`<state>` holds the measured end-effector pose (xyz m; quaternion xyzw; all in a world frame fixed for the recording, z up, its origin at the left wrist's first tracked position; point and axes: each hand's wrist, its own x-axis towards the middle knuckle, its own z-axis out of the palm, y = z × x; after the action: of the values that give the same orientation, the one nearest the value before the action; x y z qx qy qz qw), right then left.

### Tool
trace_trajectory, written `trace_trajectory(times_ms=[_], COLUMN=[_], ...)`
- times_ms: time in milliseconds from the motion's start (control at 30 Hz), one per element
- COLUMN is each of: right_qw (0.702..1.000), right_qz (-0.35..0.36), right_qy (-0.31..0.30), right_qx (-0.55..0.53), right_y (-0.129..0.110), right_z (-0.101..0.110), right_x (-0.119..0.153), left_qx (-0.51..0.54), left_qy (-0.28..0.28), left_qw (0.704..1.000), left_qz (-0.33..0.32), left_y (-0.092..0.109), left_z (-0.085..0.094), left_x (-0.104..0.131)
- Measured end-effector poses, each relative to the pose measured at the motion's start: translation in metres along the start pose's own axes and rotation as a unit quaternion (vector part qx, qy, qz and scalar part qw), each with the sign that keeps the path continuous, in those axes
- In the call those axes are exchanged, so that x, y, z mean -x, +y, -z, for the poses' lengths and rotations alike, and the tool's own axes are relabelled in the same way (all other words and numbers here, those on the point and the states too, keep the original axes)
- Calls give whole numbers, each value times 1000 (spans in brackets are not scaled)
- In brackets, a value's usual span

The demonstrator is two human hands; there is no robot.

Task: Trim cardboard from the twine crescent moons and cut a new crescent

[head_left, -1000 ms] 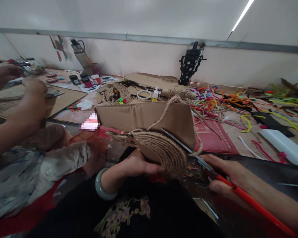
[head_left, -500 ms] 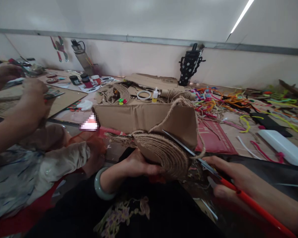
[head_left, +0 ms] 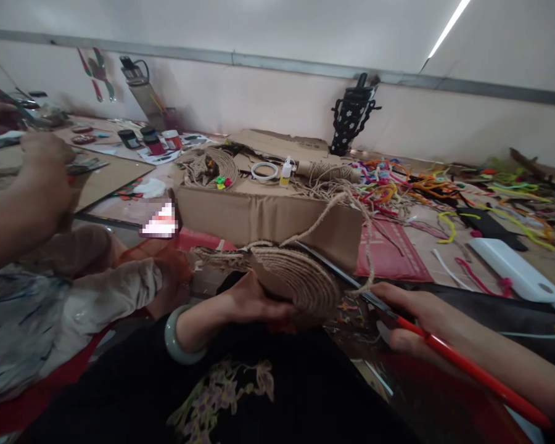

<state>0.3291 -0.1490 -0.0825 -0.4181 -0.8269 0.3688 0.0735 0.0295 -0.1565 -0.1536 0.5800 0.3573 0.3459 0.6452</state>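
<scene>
My left hand (head_left: 245, 302) grips a rounded cardboard piece (head_left: 275, 280) from below, its thumb on the near face. Jute rope (head_left: 321, 287) is laid on that piece in tight curved rows, with a bundle of rope ends sticking out to the left. My right hand (head_left: 407, 314) is closed on a long red-handled tool (head_left: 467, 364) with a slim metal front; its exact kind is unclear. That metal part lies against the outer row of rope. A loose strand (head_left: 369, 246) loops up onto the box and comes down beside my right fingertips.
Behind stands a cardboard box (head_left: 268, 216) bearing a rope coil (head_left: 229, 163), a white ring (head_left: 264, 171) and a small glue bottle (head_left: 285, 172). Coloured pipe cleaners (head_left: 420, 188) and a white device (head_left: 513, 268) lie right. At left, a co-worker's hands (head_left: 46, 154) work over a board.
The view has shifted slightly, so the background sits a little further left and up. Both hands keep their grips, and the metal tool stays along the rope rows.
</scene>
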Motion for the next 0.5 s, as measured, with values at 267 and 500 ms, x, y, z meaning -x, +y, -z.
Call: trace_trajectory(times_ms=[267, 500], right_qw=[995, 999], right_qz=[43, -34], right_qy=[52, 7], right_qx=[68, 27], right_y=[9, -3], right_z=[-20, -11], right_x=[1, 9], left_qx=[-17, -52], left_qy=[8, 6], left_qw=[1000, 998], left_qz=[-9, -21], left_y=[0, 3], left_z=[-3, 0], left_x=[6, 3])
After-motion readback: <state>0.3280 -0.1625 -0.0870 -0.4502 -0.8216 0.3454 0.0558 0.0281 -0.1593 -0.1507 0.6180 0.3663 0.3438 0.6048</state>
